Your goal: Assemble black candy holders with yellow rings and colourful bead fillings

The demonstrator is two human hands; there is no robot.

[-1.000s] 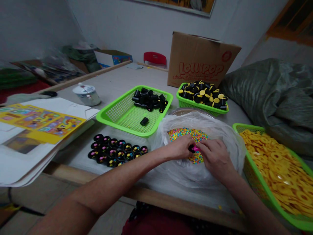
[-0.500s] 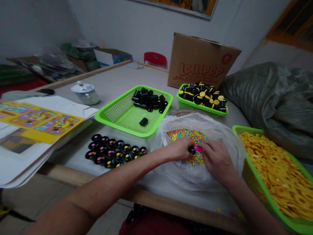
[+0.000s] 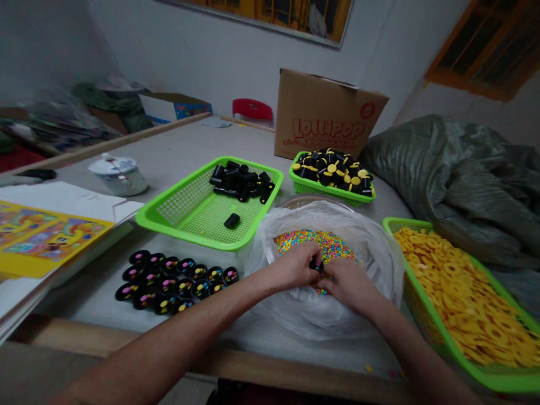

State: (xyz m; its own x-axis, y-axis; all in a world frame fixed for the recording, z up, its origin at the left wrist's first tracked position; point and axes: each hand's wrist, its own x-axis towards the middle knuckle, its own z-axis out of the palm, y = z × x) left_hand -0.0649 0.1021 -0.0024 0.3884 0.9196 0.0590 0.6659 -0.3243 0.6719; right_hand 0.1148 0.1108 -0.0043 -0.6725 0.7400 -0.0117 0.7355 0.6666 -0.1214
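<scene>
Both hands meet over a bowl lined with a clear plastic bag (image 3: pixel 379 264) full of small multicoloured candy beads (image 3: pixel 312 241). My left hand (image 3: pixel 293 264) pinches a small black round container (image 3: pixel 316 265) at its fingertips. My right hand (image 3: pixel 348 284) is curled close against it, fingers closed; what it holds is hidden. To the left on the table lie rows of black round containers (image 3: pixel 175 278) with coloured beads inside.
A green basket (image 3: pixel 189 216) holds black cylinders; a second green basket (image 3: pixel 331 188) holds black pieces with yellow caps; a third green basket (image 3: pixel 485 371) at right holds yellow rings. A Lollipop cardboard box (image 3: pixel 327 115), a grey sack (image 3: pixel 455 174), printed sheets (image 3: pixel 46 230) and a white tub (image 3: pixel 118 174) surround them.
The view has shifted so everything sits lower and further left. The pink piece seen earlier between my hands is no longer visible; my hands have closed together around the black container.
</scene>
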